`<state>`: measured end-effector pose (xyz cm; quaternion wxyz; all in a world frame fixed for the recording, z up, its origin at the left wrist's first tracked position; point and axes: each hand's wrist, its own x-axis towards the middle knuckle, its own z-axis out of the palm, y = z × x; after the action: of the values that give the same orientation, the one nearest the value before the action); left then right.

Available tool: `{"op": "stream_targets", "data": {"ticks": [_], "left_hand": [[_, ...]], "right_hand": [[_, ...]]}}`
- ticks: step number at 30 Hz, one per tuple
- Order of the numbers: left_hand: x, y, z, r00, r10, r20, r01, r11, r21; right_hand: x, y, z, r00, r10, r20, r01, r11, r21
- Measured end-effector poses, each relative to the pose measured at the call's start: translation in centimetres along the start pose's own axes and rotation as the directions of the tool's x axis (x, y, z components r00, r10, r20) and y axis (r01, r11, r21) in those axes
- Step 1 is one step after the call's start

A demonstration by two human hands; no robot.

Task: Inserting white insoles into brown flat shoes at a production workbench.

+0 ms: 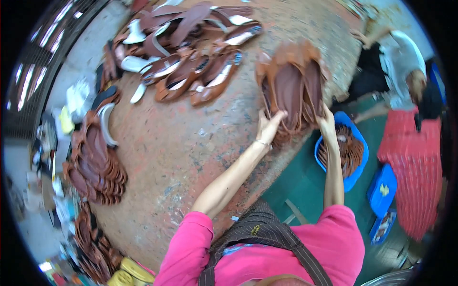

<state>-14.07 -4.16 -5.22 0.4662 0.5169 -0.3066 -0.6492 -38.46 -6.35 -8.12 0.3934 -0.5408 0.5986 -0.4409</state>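
Scuffed surface [181, 143], left hand [270, 127] and right hand [326, 123] clamped on bunched brown shoes [288, 88]; looks like gathering, next move needs even grip.

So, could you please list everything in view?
Worn tabletop: one, brownish, centre
Nested leather shoes: several, brown, held at tabletop's right
Loose leather shoes: four-plus, brown, tabletop's far side
Flat insoles: several, dark brown, heaped beyond
Thin pieces: several, white, in that heap
Layered shoe pile: one, brown, tabletop's left
Crumpled plastic bag: one, whitish, far left
Oval plastic basin: one, blue, right of tabletop
Small tubs: two, blue, lower right
Ribbed pile: one, red, far right
Co-worker: one, pale top, upper right
Glossy items: several, yellow, lower left
Striped apron: one, dark, bottom
Left hand: one, bare, gripping shoes
Right hand: one, bare, gripping shoes
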Motion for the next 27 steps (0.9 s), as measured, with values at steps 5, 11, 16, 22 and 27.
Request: {"op": "stream_targets", "data": {"ticks": [5,11,16,22,27], "left_hand": [[-9.2,-3.8,-7.5,0.992,0.093,-0.087,-0.069,0.968,0.243],[-28.3,-8.1,-16.0,0.904,0.206,-0.374,-0.059,0.928,0.368],[-40.4,-8.5,-19.2,0.753,0.067,-0.654,-0.058,0.998,0.036],[-46.4,-10.5,-26.3,0.21,0.088,-0.974,-0.292,0.956,0.023],[-50.5,-9.9,-38.1,-0.082,0.106,-0.991,-0.202,0.972,0.121]], "right_hand": [[-10.5,-1.3,3.7,0.993,0.031,0.115,-0.045,0.992,0.119],[-21.2,-8.8,10.9,0.805,0.173,0.568,-0.094,0.982,-0.166],[-26.9,-14.0,21.1,0.601,-0.104,0.792,0.253,0.965,-0.065],[-32.7,-18.3,36.1,0.232,-0.333,0.914,0.431,0.877,0.21],[-39.3,-20.2,50.4,0.072,-0.331,0.941,0.452,0.851,0.265]]}}
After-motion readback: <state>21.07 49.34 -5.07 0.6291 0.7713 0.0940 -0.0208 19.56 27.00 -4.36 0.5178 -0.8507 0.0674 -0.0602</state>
